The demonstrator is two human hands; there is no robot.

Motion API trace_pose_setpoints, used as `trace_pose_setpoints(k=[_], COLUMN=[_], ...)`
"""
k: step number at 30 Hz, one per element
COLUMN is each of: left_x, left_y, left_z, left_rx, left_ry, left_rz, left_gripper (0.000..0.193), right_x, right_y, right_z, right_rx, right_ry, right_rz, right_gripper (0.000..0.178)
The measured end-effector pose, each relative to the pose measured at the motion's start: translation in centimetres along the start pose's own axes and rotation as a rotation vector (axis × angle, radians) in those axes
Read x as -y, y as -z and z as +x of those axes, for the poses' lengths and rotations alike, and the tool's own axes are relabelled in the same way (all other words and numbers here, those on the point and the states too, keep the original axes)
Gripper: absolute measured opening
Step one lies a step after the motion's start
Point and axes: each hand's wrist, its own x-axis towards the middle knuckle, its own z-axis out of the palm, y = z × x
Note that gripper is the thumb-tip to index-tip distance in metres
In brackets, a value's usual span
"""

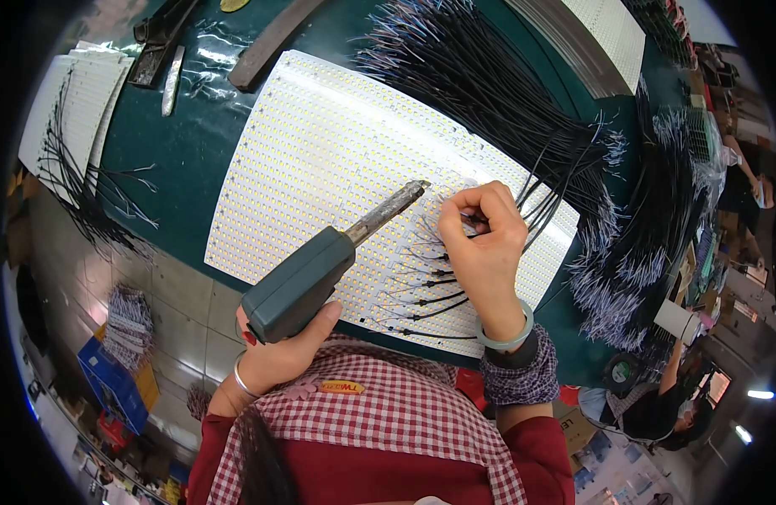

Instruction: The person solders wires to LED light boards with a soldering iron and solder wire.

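Observation:
My left hand (288,352) is closed around the grip of a dark green soldering gun (302,282). Its metal barrel slants up to the right, and the tip hovers over or touches a white LED board (312,143); I cannot tell which. Just right of the tip, my right hand (491,244) pinches a thin black cable, its end mostly hidden by the fingers. Several black cables (441,300) with split, thin wire ends lie along the board's lower right part, below my right hand. A few more black cables (539,202) run out behind that hand toward the upper right.
A thick bundle of black cables (489,80) lies beyond the board, with more cable bundles (632,252) at right. A stack of boards (590,42) stands far right; more boards (89,109) and loose cables lie left. A dark bar (274,42) rests on the green table (173,168).

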Motion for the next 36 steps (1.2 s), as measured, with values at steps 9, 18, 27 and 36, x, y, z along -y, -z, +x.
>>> trace_pose_setpoints(k=[9, 18, 27, 36], left_x=[0.3, 0.1, 0.3, 0.6], left_y=[0.3, -0.4, -0.5, -0.3], left_z=[-0.1, 0.8, 0.4, 0.0], left_rx=[0.063, -0.005, 0.046, -0.029], left_ry=[0.010, -0.143, -0.058, -0.116], left_rz=[0.090, 0.056, 0.057, 0.058], left_gripper=[0.031, 0.021, 0.022, 0.025], right_x=[-0.2, -0.1, -0.2, -0.2], right_y=[0.2, 0.0, -0.2, -0.2], right_z=[-0.2, -0.2, -0.2, -0.2], right_rx=[0.014, 0.025, 0.020, 0.016], right_ry=[0.030, 0.049, 0.084, 0.084], right_rz=[-0.026, -0.043, -0.075, -0.071], right_gripper=[0.009, 0.014, 0.014, 0.014])
